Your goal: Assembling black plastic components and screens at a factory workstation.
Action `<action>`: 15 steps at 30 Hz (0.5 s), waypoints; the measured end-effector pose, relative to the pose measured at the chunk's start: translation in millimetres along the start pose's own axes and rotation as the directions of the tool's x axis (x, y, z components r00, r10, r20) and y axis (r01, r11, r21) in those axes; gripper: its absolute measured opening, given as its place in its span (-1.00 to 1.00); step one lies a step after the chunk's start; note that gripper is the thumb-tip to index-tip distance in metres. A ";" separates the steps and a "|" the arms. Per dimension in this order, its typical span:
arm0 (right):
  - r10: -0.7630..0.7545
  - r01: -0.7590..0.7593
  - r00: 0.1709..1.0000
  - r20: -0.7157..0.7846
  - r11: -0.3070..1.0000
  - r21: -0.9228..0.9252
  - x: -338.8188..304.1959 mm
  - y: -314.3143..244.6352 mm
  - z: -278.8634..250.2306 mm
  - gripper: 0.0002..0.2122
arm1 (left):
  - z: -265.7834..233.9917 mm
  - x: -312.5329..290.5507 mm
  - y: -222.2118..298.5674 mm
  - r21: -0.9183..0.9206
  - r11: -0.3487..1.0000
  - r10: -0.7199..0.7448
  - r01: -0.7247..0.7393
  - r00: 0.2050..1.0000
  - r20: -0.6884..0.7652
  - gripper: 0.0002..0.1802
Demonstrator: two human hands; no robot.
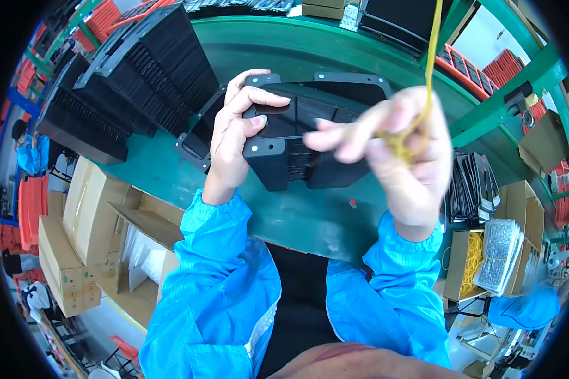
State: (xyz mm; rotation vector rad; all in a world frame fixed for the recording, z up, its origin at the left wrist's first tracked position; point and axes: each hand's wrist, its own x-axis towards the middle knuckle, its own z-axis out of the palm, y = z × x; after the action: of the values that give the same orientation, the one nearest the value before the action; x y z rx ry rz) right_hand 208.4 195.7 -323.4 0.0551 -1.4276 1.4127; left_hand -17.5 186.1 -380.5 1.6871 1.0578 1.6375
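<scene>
A stack of flat black panels (338, 174) with pale-topped corner blocks sits on the green bench in front of me. My left hand (229, 139) grips its left end, fingers over the top and thumb bent at the near side. Above the stack's right end is my right hand (417, 167), smeared by motion, its fingers closed around a thin yellow cord (431, 60). From that hand the cord runs up past the top of the picture, and a bunched part lies in the palm. More black panels (354, 91) lie just behind the stack.
Tall stacks of black panels (158, 69) stand to the left on the green bench (284, 221). Cardboard boxes (73, 278) are at lower left. On the right are thin black pieces (468, 186), yellow bands (473, 262) in a box and bubble wrap (498, 252). A green post (518, 88) rises nearby.
</scene>
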 end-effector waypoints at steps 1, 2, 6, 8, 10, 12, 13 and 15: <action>0.009 -0.009 1.000 0.005 0.996 -0.090 -0.1 8.2 2.3 -0.95 | -1.2 -0.5 -1.6 0.014 1.000 0.013 -0.013 1.000 0.000 -0.47; 0.019 -0.017 1.000 0.010 0.983 -0.180 -0.2 15.4 2.7 -0.93 | -1.7 -0.6 -2.9 0.027 0.999 0.027 -0.027 1.000 0.000 -0.47; -0.045 0.148 0.978 0.204 0.839 -0.524 -7.2 14.0 -11.6 -0.88 | -3.3 -3.2 -4.3 0.049 0.998 0.045 -0.046 0.999 0.016 -0.47; -0.058 0.244 0.951 0.303 0.742 -0.625 -7.5 7.6 -12.1 -0.87 | -4.7 -3.0 -10.1 0.032 0.997 0.064 -0.065 0.998 0.028 -0.46; 0.019 0.342 0.909 0.417 0.539 -0.770 -5.8 -12.4 3.8 -0.86 | -9.9 -4.5 -13.3 0.014 0.995 0.098 -0.099 0.993 0.058 -0.43; 0.069 0.389 0.888 0.455 0.415 -0.823 -10.2 -19.3 8.6 -0.84 | -9.8 -3.3 -11.9 0.020 0.992 0.126 -0.128 0.989 0.083 -0.39; 0.172 0.366 0.874 0.455 0.382 -0.848 -13.5 -19.6 9.5 -0.84 | -7.8 -1.7 -11.2 0.025 0.987 0.155 -0.158 0.982 0.109 -0.34; 0.371 0.323 0.826 0.425 0.305 -0.896 -18.6 -18.6 10.2 -0.81 | -6.7 1.3 -12.7 0.017 0.981 0.188 -0.193 0.971 0.150 -0.30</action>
State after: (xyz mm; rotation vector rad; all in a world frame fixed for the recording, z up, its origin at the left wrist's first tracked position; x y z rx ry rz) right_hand 222.3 171.4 -320.3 -0.3665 -2.6368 0.2605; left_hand -26.2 193.1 -389.6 1.9496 0.8770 1.5888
